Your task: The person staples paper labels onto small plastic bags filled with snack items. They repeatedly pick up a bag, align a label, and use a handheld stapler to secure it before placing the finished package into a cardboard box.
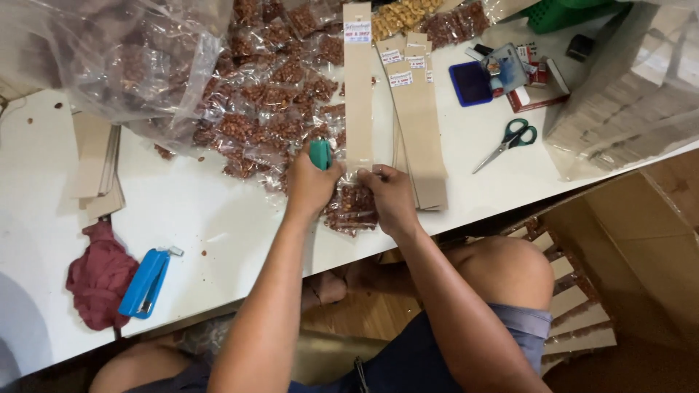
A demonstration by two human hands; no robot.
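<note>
Near the middle of the frame, both of your hands meet at the front edge of a white table (pixel 218 211). Your left hand (pixel 312 185) is closed around a small green stapler (pixel 320 154), its head poking up above your fingers. Your right hand (pixel 392 195), just to the right, pinches a clear packet of reddish-brown nuts (pixel 354 207) against the bottom end of a long tan card strip (pixel 357 87).

The strip's long axis runs straight up the frame, away from you, so its lower end lies between your two hands. The stapler sits just left of that end, nearly touching it; your left hand is the nearer one.

More filled packets (pixel 277 94) are heaped in the upper middle. Spare strips (pixel 420 124) lie to the right, scissors (pixel 510 142) farther right, and a blue stapler (pixel 148 282) at lower left.
</note>
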